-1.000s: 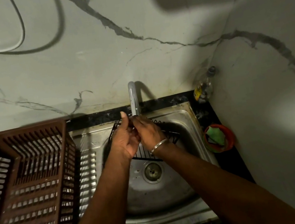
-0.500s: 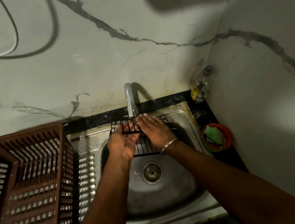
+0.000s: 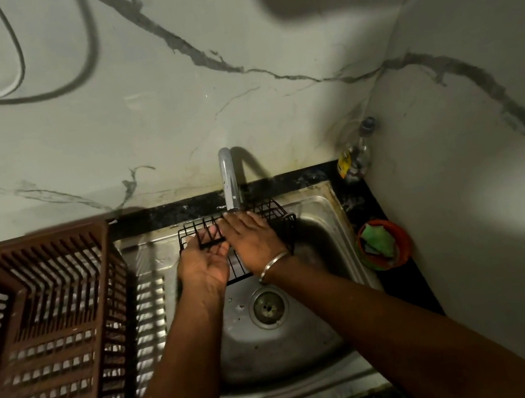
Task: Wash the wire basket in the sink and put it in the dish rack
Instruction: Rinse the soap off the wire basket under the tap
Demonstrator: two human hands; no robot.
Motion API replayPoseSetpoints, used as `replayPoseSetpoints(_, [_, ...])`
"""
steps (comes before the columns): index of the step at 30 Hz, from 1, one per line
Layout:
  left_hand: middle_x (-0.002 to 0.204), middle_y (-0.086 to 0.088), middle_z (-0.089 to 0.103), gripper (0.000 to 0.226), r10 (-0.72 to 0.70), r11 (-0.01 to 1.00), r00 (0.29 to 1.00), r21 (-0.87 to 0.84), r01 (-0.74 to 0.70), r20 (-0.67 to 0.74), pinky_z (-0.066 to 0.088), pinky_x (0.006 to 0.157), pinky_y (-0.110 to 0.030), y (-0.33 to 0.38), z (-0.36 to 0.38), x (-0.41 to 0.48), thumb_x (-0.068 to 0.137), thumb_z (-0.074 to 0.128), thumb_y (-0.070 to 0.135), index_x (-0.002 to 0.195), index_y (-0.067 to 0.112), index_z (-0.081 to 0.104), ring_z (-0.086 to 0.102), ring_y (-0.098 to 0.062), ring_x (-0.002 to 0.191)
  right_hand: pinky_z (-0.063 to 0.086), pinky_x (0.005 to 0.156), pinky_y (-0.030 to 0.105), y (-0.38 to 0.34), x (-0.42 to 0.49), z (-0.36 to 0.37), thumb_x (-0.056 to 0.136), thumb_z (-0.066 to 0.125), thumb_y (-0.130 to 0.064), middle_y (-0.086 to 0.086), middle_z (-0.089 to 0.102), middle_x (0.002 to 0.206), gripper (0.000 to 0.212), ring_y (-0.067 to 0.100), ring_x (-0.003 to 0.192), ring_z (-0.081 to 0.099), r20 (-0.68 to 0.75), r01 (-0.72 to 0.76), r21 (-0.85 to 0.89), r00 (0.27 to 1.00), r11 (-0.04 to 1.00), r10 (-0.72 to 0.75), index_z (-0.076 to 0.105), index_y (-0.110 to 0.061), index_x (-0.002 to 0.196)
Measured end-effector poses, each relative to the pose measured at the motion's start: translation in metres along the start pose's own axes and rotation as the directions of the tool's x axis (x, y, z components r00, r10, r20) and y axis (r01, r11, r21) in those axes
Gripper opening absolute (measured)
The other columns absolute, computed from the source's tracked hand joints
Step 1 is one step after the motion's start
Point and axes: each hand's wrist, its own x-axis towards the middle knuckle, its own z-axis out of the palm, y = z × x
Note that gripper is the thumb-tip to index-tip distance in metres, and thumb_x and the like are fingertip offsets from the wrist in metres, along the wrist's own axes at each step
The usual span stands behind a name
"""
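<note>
A black wire basket [image 3: 278, 220] sits in the steel sink [image 3: 278, 345], just under the faucet spout [image 3: 229, 180]. My left hand [image 3: 201, 268] is palm up at the basket's left front corner, with a rim wire lying across its fingers. My right hand [image 3: 253, 235], a metal bangle on its wrist, lies flat and palm down on top of the basket, fingers stretched toward the spout. Both hands hide the basket's middle. The brown plastic dish rack [image 3: 42, 322] stands on the drainboard to the left of the sink.
An orange bowl holding a green scrub pad [image 3: 383, 244] stands on the dark counter right of the sink. A small bottle [image 3: 356, 155] stands in the back corner. Marble walls close in behind and on the right. The drain [image 3: 267, 306] lies below my hands.
My hands were pressed together under the spout; they have since parted, the left turning palm up at the basket's rim and the right spreading flat over the basket.
</note>
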Motion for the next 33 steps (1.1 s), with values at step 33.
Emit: replayPoseSetpoints(33, [0.094,-0.015,0.08,0.034,-0.147,0.936,0.982,-0.306,0.176,0.116,0.065,0.076,-0.041,-0.034,-0.016,-0.009,0.112,0.049,0.029,0.102,0.005,0.071,0.081,-0.025,0.078,0.057,0.098,0.04,0.026,-0.01,-0.031,0.09,0.063,-0.009,0.009,0.038,0.161,0.068,0.025,0.132,0.052,-0.305,-0.008,0.311,0.946,0.95,0.107,0.044,-0.015,0.154])
